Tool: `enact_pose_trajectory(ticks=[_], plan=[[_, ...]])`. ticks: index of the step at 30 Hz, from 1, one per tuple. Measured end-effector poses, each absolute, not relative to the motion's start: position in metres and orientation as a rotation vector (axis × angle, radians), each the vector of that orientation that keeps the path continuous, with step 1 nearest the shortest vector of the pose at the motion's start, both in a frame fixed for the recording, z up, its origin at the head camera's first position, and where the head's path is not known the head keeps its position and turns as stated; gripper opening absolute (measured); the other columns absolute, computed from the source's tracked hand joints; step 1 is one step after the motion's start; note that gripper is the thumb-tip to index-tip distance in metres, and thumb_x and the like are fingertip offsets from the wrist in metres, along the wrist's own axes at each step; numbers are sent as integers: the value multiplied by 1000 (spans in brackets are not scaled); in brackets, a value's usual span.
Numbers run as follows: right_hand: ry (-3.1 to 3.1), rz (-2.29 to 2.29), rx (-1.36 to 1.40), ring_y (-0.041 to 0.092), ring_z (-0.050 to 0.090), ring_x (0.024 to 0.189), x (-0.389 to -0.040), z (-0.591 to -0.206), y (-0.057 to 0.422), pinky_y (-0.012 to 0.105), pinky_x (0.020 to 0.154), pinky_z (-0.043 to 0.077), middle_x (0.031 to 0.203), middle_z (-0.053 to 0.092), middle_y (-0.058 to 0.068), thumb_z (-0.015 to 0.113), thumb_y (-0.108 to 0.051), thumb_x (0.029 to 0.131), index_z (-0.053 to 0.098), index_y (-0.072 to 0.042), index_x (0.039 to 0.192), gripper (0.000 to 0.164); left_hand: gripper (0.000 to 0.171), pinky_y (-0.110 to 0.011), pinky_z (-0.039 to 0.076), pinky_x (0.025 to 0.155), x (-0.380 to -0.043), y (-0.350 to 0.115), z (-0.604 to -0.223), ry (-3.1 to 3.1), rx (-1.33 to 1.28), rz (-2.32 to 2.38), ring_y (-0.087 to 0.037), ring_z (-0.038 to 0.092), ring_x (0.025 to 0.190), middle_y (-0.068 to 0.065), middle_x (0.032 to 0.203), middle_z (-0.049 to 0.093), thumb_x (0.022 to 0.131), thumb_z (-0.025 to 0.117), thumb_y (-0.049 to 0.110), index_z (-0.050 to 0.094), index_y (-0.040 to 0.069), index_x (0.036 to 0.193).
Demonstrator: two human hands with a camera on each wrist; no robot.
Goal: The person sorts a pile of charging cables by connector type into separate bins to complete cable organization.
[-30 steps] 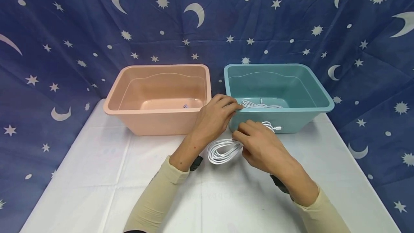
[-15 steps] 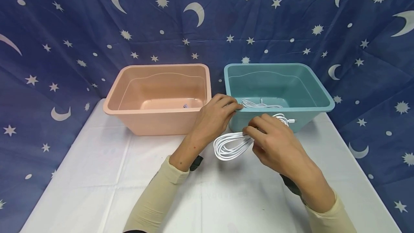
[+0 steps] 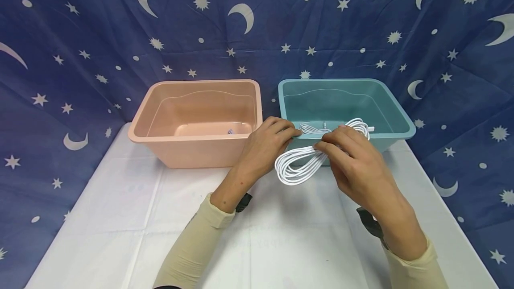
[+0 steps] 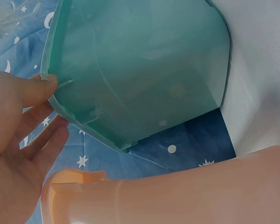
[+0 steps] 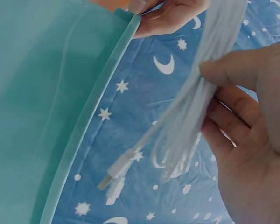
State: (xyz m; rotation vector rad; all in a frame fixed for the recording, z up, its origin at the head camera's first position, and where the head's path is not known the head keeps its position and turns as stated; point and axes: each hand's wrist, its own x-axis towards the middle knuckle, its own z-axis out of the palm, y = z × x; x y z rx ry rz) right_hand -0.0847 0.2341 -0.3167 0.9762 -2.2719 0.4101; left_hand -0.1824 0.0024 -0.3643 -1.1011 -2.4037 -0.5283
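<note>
My right hand [image 3: 359, 166] pinches a coiled white USB cable [image 3: 295, 167] around its middle, at the front rim of the teal bin [image 3: 393, 136]. The cable's looped end hangs to the left of the hand. Two plugs [image 5: 115, 169] dangle from the bundle in the right wrist view. My left hand [image 3: 267, 144] holds the teal bin's rim by its front left corner, thumb [image 4: 39, 88] on one side and fingers on the other. Inside the bin lies another white cable [image 3: 311, 128], partly hidden by the rim and right hand.
A peach bin [image 3: 192, 153] stands to the left of the teal one, with a small greyish object [image 3: 230, 131] inside. Both rest on a white tablecloth [image 3: 201, 235]. Behind hangs a blue cloth [image 3: 273, 26] with moons and stars.
My right hand has lifted the coiled cable off the table, moving it up and to the right to the teal bin's front rim. The left hand stays on the rim.
</note>
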Motion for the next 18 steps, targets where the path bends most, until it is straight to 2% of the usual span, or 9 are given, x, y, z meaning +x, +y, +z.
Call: enact_pose_trajectory(ticks=[3,6,11,14,18], plan=[[-2230,433,950,38,62,116,-87,-317,235,40,124,37,118,69,17,73,29,70,73,0,122,60,28,-28,46,113,-183,2,-365,-2402,-1108,-536,-18,58,126,3,130,70,104,70,14,76,23,129],[-2200,448,922,40,63,116,-92,-318,235,49,125,36,118,69,19,70,32,72,73,1,123,60,32,-29,47,112,-182,2,-365,-2396,-1109,-550,-18,58,126,3,130,70,99,76,12,76,23,128],[-2122,482,880,43,63,112,-102,-320,237,55,121,39,115,68,23,60,32,82,73,4,120,49,37,-29,47,112,-182,2,-365,-2393,-1085,-552,-18,59,126,3,128,71,93,79,3,77,21,125],[-2102,487,833,43,62,111,-109,-322,240,56,121,39,115,67,24,57,30,86,73,5,120,46,35,-29,49,110,-182,3,-365,-2401,-1062,-527,-18,59,126,2,128,72,93,75,0,78,17,123],[-2117,481,761,43,61,114,-117,-327,247,53,125,36,117,67,25,56,27,89,72,5,122,43,27,-29,51,108,-183,3,-365,-2397,-1049,-515,-18,60,126,1,128,72,99,73,6,78,14,124]])
